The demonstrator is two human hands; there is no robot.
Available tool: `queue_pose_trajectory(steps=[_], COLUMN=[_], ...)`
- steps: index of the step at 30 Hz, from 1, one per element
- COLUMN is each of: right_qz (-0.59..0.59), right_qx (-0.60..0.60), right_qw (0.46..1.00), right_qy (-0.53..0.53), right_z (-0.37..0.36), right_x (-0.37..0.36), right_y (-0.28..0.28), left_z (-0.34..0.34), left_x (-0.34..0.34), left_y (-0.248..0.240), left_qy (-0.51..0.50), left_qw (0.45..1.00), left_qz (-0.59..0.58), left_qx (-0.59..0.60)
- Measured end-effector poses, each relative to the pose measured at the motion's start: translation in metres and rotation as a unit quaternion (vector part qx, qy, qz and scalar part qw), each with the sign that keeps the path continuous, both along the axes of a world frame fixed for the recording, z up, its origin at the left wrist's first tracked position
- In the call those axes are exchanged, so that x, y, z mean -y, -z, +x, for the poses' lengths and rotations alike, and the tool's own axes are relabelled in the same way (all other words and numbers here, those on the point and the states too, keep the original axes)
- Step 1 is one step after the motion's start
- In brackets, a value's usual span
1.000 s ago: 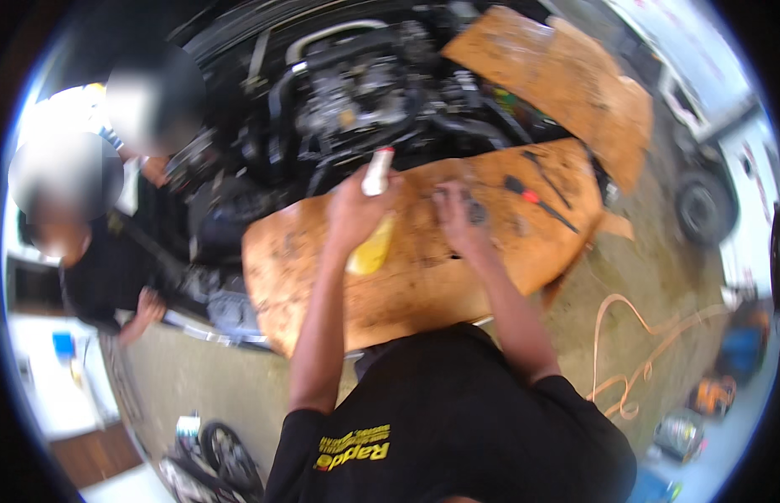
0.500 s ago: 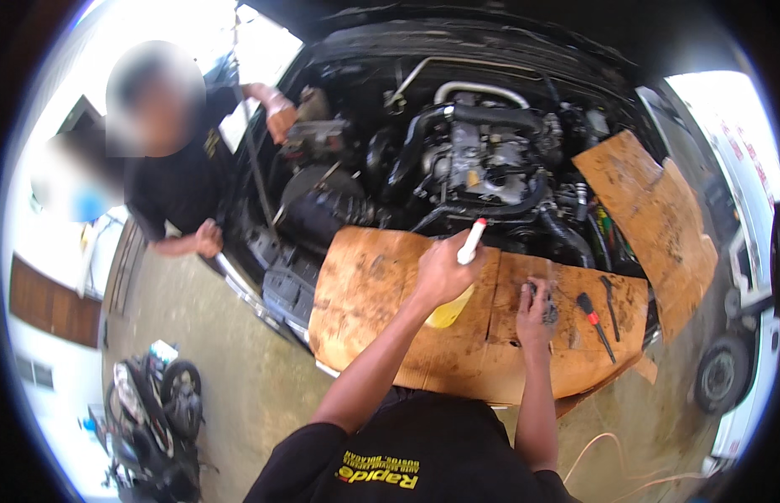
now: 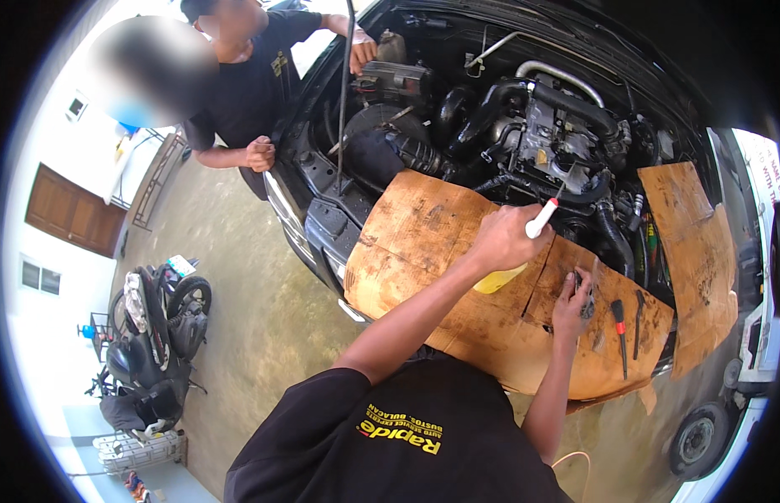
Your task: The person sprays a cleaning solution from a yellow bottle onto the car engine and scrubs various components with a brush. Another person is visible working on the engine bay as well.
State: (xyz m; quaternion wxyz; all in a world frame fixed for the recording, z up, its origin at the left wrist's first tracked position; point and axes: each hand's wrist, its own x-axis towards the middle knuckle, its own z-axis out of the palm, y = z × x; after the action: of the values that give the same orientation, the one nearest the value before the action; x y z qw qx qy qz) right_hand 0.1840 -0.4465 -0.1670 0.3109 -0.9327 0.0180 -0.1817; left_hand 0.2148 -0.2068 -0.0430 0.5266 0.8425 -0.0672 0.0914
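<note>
My left hand (image 3: 509, 239) is wrapped round a spray bottle (image 3: 500, 280) whose white head has a red nozzle and whose yellow lower part shows below my fist. The nozzle points away from me, toward the engine and right. My right hand (image 3: 569, 308) holds a small dark metal part (image 3: 588, 308) just above the cardboard sheet (image 3: 415, 226); its shape is mostly hidden by my fingers. Beside that hand, on the cardboard, lie a brush (image 3: 619, 327) with black bristles and a red collar, and a thin dark tool (image 3: 639, 312).
Beyond the cardboard is the open bay with the engine (image 3: 557, 126). A second stained cardboard piece (image 3: 691, 260) lies at the right. At the far left a co-worker (image 3: 247, 92) leans by the fender, one hand in the bay. A motorcycle (image 3: 151, 352) stands on the floor at left.
My view has swung left, so the engine and cardboard sit further right. Both hands keep their holds, the bottle over the cardboard, the dark part low beside it.
</note>
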Motion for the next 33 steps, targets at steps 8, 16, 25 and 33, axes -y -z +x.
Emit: queue_pose_trajectory(steps=[8, 16, 25, 33], right_qz=[-0.032, -0.024, -0.133, -0.188], right_qx=[-0.022, 0.027, 0.128, -0.217], right_qw=[0.999, 0.998, 0.982, 0.915], right_qy=[-0.002, -0.042, -0.023, -0.283], right_z=[-0.003, 0.018, 0.112, 0.111], right_x=[-0.001, 0.030, 0.078, 0.006], right_y=[-0.007, 0.023, -0.138, -0.231], left_z=[-0.003, 0.008, 0.009, 0.012], left_x=[0.001, -0.001, 0.002, -0.006], left_y=[0.002, 0.027, 0.014, 0.027], left_qy=[-0.027, 0.002, 0.005, 0.037], left_qw=[0.999, 0.998, 0.994, 0.980], left_qz=[0.018, -0.064, -0.082, -0.194], left_qx=[-0.021, -0.018, -0.069, -0.014])
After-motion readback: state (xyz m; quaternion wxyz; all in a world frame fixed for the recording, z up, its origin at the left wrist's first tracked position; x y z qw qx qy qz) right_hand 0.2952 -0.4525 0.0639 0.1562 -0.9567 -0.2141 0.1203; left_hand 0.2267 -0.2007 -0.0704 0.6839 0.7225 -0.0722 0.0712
